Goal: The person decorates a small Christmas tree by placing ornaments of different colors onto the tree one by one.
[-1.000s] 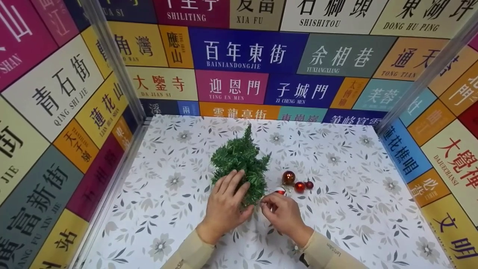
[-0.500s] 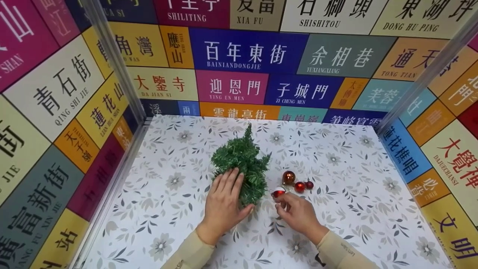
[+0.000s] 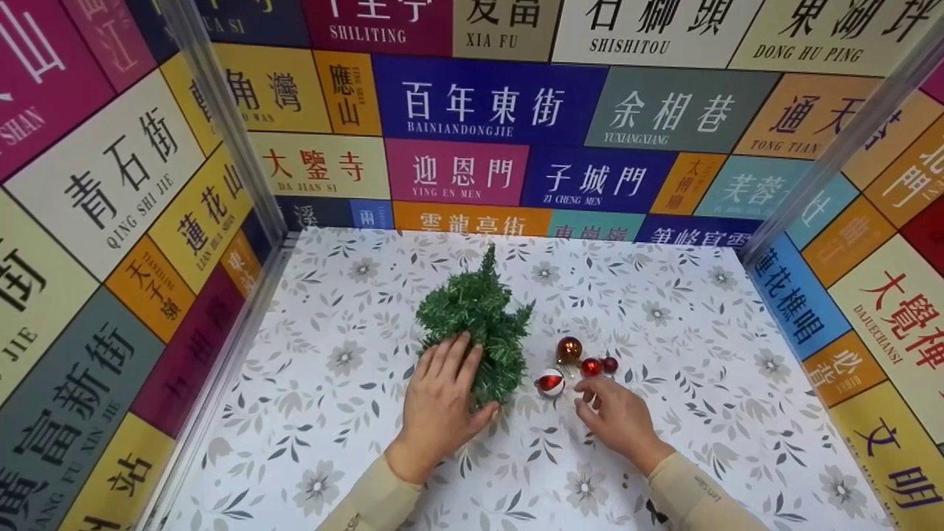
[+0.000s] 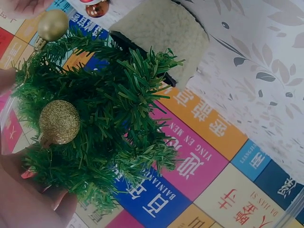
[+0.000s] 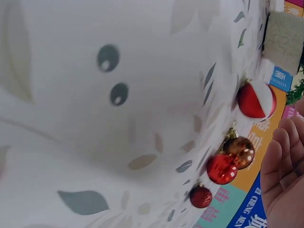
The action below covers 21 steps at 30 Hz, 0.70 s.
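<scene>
Head camera: above the table (image 3: 295,424), facing forward and down toward the lettered wall (image 3: 487,99). Left wrist camera: close on the tree (image 4: 109,95), tilted. Right wrist camera: close over the table, rolled sideways. Both wrist views share the tree's base (image 4: 164,35).

4 baubles (image 3: 569,348) lie on the table (image 3: 332,413), right of the tree (image 3: 479,302).

The small green Christmas tree (image 3: 479,306) stands up straight on its pale block base (image 4: 164,35). 2 gold balls hang on it: 1 sparkly ball (image 4: 60,122) and 1 smooth ball (image 4: 53,24). The left hand (image 3: 441,391) rests on its branches. A shiny red-and-white ball (image 3: 549,382) lies beside the tree, near the right hand (image 3: 621,414), which holds nothing.
</scene>
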Available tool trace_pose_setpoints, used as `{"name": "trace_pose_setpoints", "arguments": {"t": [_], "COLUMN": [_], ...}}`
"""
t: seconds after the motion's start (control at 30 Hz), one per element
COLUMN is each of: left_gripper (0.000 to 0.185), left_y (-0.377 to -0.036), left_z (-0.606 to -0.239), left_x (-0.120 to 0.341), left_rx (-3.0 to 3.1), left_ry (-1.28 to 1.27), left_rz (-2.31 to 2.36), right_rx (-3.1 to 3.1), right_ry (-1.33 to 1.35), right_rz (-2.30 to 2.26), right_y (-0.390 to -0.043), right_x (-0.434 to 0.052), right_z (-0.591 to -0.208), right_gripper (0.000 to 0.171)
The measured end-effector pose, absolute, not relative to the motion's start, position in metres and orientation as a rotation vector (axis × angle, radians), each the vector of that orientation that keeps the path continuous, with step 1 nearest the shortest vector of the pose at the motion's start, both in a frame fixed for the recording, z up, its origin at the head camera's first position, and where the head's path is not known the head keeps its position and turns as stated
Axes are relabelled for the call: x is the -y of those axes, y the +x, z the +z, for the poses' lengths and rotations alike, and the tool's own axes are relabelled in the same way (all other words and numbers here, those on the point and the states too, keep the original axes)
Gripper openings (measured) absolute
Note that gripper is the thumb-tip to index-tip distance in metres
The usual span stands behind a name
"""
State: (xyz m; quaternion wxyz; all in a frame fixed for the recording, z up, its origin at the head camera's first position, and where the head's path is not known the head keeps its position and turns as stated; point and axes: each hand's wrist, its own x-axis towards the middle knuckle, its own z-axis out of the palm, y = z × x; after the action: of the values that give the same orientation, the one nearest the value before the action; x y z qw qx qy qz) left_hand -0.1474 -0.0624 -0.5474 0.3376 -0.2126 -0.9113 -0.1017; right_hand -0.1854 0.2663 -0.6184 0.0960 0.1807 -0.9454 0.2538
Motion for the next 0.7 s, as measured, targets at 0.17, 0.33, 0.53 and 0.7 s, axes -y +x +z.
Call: {"name": "trace_pose_setpoints", "arguments": {"t": [0.17, 0.33, 0.53, 0.7], "left_gripper": [0.091, 0.088, 0.086, 0.089], "left_y": [-0.147, -0.146, -0.147, -0.148], "left_z": [-0.547, -0.548, -0.547, -0.547], "left_x": [0.062, 0.063, 0.063, 0.061], "left_rx": [2.379, 2.388, 2.373, 2.354], "left_ry": [-0.561, -0.571, -0.575, -0.567], "left_rz": [-0.288, -0.305, -0.326, -0.339], "right_rx": [2.802, 2.798, 2.729, 2.768], "right_ry": [0.519, 0.531, 0.658, 0.686], "right_rz": [0.752, 0.768, 0.687, 0.512], "right_y": [-0.19, -0.196, -0.21, -0.22], "right_x": [-0.275, -0.275, -0.262, -0.252], "right_z": [-0.625, -0.629, -0.63, -0.634], "right_gripper": [0.02, 0.031, 0.047, 0.056]}}
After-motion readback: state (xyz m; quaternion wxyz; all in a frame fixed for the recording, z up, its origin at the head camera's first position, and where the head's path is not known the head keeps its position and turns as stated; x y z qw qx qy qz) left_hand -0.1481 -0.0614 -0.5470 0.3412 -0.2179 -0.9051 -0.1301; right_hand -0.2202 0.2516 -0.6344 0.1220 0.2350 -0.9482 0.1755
